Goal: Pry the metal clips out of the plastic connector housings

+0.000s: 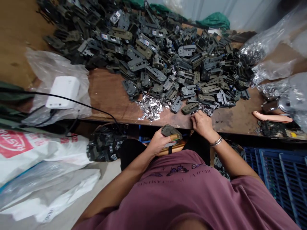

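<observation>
My left hand point(157, 142) is closed around a dark olive-grey plastic housing point(170, 130), held just in front of the bench edge above my lap. A strip of yellowish tape or covering shows on the thumb. At the bench edge, my right hand point(202, 124) has its fingers drawn together beside a small heap of shiny metal clips point(208, 110); whether anything is pinched in them is hidden. Close by its fingertips lies another dark housing point(190, 108). A larger heap of the metal clips point(151, 107) sits to the left.
A big pile of similar grey and olive housings point(144, 54) covers the back of the wooden bench point(103, 92). On the left, a white box point(63, 92) with black cables rests on plastic film. A pink-handled tool point(272, 117) lies right. Blue crates point(283, 179) stand below.
</observation>
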A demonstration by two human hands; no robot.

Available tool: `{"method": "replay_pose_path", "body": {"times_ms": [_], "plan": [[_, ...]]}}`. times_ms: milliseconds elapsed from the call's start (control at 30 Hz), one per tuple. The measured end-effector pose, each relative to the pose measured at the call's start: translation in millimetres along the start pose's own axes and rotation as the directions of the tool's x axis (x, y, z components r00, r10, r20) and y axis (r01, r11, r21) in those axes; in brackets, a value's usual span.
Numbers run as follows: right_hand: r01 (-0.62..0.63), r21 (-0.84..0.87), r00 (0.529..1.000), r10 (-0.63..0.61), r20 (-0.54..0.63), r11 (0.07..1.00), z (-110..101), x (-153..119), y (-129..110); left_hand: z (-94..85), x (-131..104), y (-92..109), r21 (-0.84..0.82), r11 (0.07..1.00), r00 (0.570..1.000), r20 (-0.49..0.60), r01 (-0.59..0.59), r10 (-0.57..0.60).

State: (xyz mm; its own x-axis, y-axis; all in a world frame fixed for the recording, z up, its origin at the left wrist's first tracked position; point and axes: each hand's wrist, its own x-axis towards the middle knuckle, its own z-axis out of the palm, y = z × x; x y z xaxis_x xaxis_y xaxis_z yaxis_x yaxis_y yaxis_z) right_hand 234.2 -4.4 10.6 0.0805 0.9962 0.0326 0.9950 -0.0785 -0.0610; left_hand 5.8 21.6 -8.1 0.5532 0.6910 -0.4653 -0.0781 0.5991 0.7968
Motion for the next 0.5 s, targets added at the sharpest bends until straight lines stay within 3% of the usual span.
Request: {"method": "replay_pose_path", "body": {"times_ms": [167,300,433,500], "plan": [[0.027,-0.073,0.997,-0.021,0.079,0.997,6.1,-0.1,0.2,2.2,-0.5,-2.1,0.008,1.000,1.000,-0.018,0.008,-0.007],[0.030,-0.061,0.998,-0.026,0.064,0.998,8.6,1.1,-3.0,0.3,-3.2,-1.7,0.050,0.999,1.000,-0.013,-0.021,0.022],[0.009,0.003,0.999,-0.009,0.048,1.000,7.6,-3.4,0.2,-6.0,-8.0,-2.5,0.026,0.999,0.997,-0.065,-0.031,0.033],[-0.005,0.113,1.000,0.003,0.015,0.994,8.5,-6.1,4.0,-8.5,-10.0,-3.7,0.000,0.999,0.994,-0.096,-0.043,0.042]]}}
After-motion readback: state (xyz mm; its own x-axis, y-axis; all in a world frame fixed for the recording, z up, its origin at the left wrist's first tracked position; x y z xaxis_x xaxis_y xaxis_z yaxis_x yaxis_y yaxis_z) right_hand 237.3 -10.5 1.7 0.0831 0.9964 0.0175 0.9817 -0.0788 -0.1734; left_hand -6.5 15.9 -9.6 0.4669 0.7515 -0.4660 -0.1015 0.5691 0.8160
